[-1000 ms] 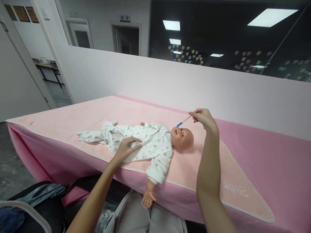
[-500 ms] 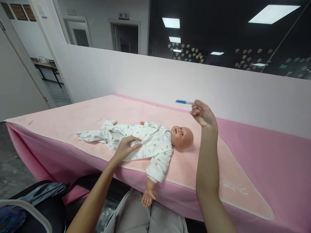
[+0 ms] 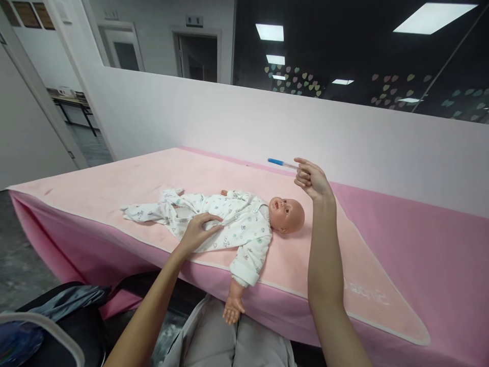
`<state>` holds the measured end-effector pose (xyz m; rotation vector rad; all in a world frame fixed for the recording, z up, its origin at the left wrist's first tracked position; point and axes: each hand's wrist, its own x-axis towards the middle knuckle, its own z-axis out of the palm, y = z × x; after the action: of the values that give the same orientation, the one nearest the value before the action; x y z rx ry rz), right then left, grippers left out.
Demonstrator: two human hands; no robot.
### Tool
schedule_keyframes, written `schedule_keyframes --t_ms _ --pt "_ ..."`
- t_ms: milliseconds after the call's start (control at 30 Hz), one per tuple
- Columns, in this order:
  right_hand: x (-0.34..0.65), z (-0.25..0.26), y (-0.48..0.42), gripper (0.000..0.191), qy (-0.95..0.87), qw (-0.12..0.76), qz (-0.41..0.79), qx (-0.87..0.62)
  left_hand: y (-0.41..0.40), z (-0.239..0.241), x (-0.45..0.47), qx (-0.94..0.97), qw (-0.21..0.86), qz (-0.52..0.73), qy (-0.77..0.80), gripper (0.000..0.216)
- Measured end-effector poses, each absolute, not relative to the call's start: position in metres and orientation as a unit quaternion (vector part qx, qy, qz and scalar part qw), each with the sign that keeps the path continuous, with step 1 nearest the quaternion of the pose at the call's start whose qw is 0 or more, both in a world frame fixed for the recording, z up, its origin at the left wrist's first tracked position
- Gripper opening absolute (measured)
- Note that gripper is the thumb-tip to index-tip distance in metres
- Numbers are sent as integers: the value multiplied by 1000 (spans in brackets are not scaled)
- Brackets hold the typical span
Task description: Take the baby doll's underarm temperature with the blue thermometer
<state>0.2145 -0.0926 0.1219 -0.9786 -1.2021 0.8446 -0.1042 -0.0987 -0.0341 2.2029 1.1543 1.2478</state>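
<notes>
A baby doll lies on its back, head to the right, in a white printed sleepsuit. My left hand rests on the suit at the doll's belly, thumb and fingers apart. Raised above and beyond the doll's head, my right hand has its fingers curled round a slim, pen-like stick. This stick has a blue end pointing left and a pale, thin shaft; its exact kind is unclear. The shaft's near end is hidden in my fingers, and my index finger sticks out.
Under the doll, a peach mat covers a pink cloth on the table. One doll hand hangs over the front edge. Behind stands a white half wall with dark glass above. A black chair is at lower left.
My right hand has moved slightly left and lower, and its index finger has stretched out. The blue-ended stick has shifted left and tilts more. My left hand and the doll stay put.
</notes>
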Motion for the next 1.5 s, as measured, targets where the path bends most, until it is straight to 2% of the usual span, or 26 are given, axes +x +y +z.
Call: schedule_keyframes --t_ms 167,300,400,467,633,800,1100,1267,1500 --pt "218 119 -90 15 -504 638 351 -466 -99 -34 -104 781 177 440 406 25" --pt "223 124 -95 10 -523 643 447 -335 -99 -34 -104 778 179 444 407 24" --pt "227 125 -99 7 -543 673 420 -274 -99 -35 -104 779 179 442 407 25" --pt "228 122 -96 8 -550 670 399 -298 -99 -35 -104 778 178 442 409 25" --pt "226 108 -79 7 -514 622 352 -474 -99 -33 -104 779 181 438 411 24" --pt "227 104 -74 12 -535 611 385 -438 -99 -33 -104 779 181 439 409 25" --pt "223 101 -69 11 -519 604 299 -526 -99 -33 -104 777 191 437 411 25" --pt "211 106 -74 15 -557 572 311 -516 -97 -32 -103 761 218 445 420 29" --pt "183 114 -82 11 -613 547 287 -493 -100 4 -85 698 296 491 429 32"
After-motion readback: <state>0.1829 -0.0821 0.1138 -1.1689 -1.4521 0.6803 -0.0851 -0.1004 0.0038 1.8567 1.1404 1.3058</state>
